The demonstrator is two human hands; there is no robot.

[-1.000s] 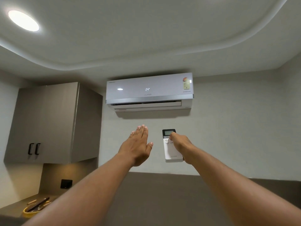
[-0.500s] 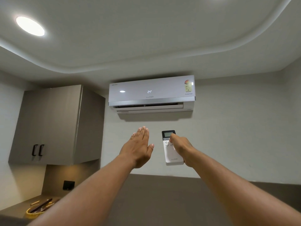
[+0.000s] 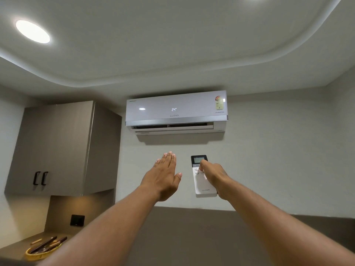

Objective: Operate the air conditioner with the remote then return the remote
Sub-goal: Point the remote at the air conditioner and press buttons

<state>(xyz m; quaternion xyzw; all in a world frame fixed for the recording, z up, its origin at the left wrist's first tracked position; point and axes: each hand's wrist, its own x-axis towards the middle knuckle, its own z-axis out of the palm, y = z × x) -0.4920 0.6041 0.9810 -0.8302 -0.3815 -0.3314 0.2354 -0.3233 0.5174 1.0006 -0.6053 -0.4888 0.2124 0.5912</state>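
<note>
A white wall-mounted air conditioner (image 3: 176, 112) hangs high on the wall ahead, its display reading 24 and its lower flap slightly open. My right hand (image 3: 213, 176) holds a white remote (image 3: 201, 186) with a dark screen on top, pointed up toward the unit, thumb on the buttons near the screen. My left hand (image 3: 164, 175) is raised flat beside the remote, fingers together and extended, palm away from me, holding nothing.
A grey wall cabinet (image 3: 57, 148) with two black handles hangs at left. Below it a yellow basket (image 3: 41, 251) with utensils sits on a counter, next to a black wall socket (image 3: 77, 220). A round ceiling light (image 3: 32, 31) glows at upper left.
The view has tilted slightly, so the air conditioner sits a little lower in the frame. Both hands stay raised; my thumb has shifted a little higher on the remote's buttons.
</note>
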